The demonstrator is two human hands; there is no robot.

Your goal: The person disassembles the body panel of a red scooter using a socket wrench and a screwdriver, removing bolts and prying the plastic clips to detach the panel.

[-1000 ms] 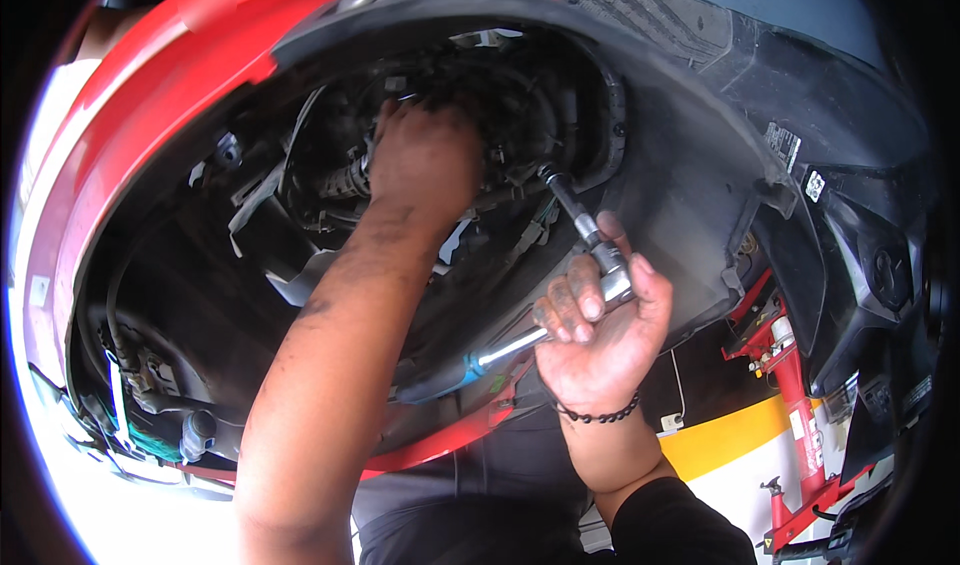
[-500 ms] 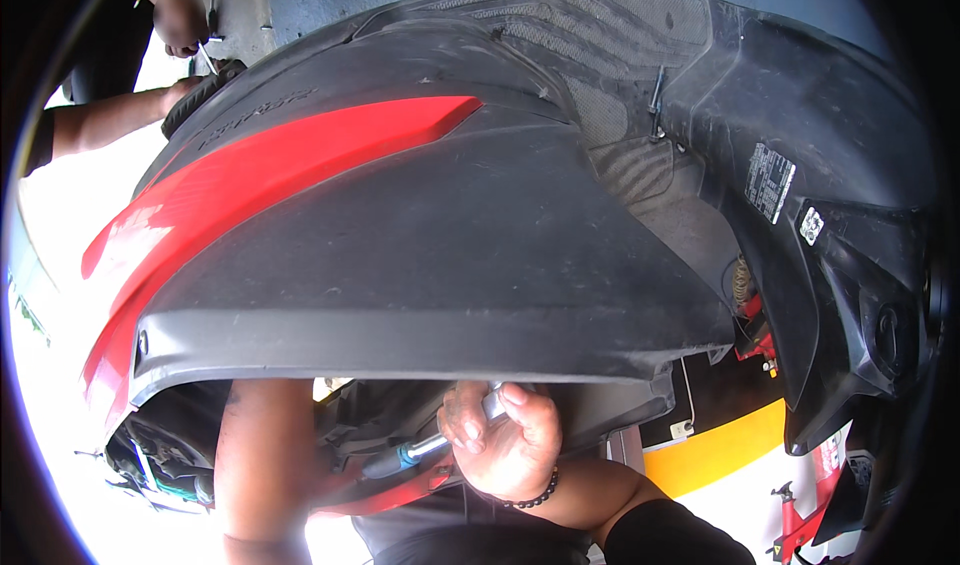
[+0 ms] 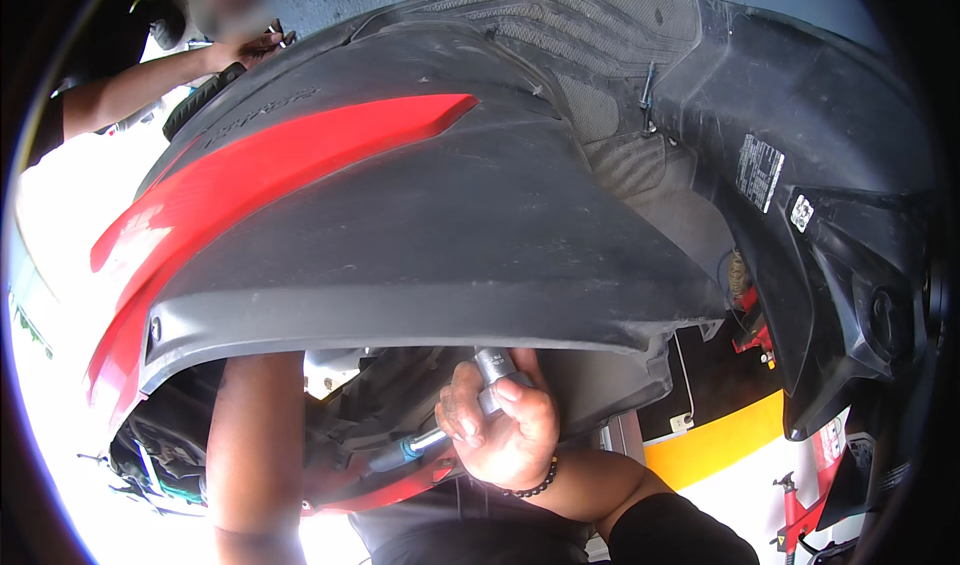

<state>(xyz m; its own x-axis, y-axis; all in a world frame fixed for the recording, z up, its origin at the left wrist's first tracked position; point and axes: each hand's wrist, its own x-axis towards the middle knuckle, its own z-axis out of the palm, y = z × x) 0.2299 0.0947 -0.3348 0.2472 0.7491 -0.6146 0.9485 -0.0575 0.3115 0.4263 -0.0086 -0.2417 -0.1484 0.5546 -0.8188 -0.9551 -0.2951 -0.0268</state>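
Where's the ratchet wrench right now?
Lower middle of the head view: the ratchet wrench is in the right hand, slanting down-left from just under the dark grey panel.

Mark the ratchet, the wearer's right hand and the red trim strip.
ratchet (image 3: pixel 430 439): head view, chrome shaft beside blue collar
right hand (image 3: pixel 508 439): head view, palm
red trim strip (image 3: pixel 285 147): head view, middle of its length

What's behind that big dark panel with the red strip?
The left forearm runs up behind the dark panel, so the left hand is covered. Near the panel's lower edge, the right hand grips a ratchet wrench; the tool's upper end is hidden too.
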